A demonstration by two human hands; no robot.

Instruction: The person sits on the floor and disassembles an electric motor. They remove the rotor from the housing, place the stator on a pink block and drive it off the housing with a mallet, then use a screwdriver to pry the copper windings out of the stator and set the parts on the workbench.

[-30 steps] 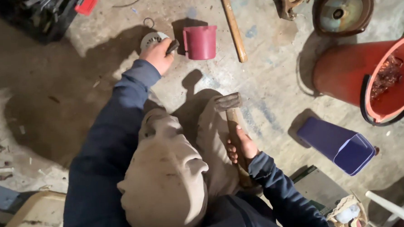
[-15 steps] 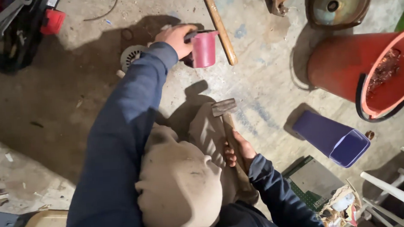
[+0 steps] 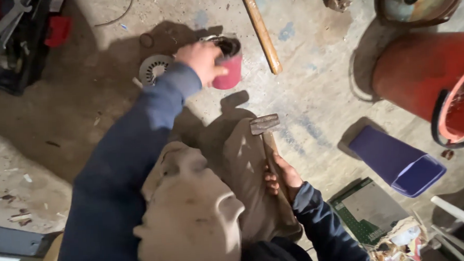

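Left hand on pink cup at 12 o'clock; right hand holds hammer at 5 o'clock.

I read the left hand (image 3: 202, 61) closed around the side of the pink cup (image 3: 228, 68), which stands on the concrete floor (image 3: 314, 101) at the end of a fully extended arm. The right hand (image 3: 280, 176) grips the hammer (image 3: 266, 139) by its handle over the knee; its long axis runs 6 to 12 o'clock, head toward the cup. The cup lies at 11 o'clock from the hammer head, well apart. A round perforated disc (image 3: 153, 68) sits just beside the left wrist, at 9 o'clock.
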